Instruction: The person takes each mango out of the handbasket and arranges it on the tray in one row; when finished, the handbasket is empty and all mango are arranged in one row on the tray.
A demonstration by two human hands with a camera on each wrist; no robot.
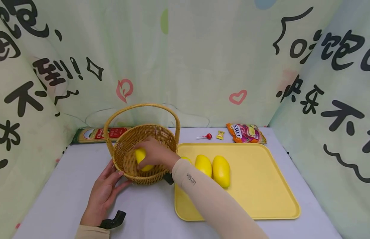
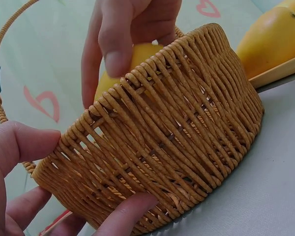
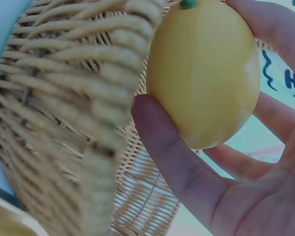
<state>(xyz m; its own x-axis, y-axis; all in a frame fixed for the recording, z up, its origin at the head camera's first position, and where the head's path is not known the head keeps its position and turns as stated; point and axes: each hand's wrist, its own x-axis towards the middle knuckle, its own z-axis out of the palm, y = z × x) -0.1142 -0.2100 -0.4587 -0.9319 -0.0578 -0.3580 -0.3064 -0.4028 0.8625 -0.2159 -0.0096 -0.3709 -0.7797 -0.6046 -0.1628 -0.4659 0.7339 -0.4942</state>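
A yellow mango (image 3: 204, 73) with a green stem end is in my right hand (image 1: 153, 152). The thumb and fingers grip it inside the mouth of a brown wicker basket (image 1: 143, 180), above the woven bottom. At the basket's near left side, my left hand (image 1: 102, 191) holds the wall. One fingertip lies over the rim and another digit presses against the outer weave in the left wrist view. Two mangoes (image 1: 221, 171) lie side by side on a yellow tray (image 1: 262, 182), and part of another shows behind my right forearm.
Behind the basket lies a green and red package (image 1: 83, 135), partly covered by it. A red lollipop (image 1: 208, 136), a small gold-wrapped candy (image 1: 220, 135) and an orange candy bag (image 1: 247, 133) lie along the back edge. Printed curtains surround the white table (image 1: 74, 172).
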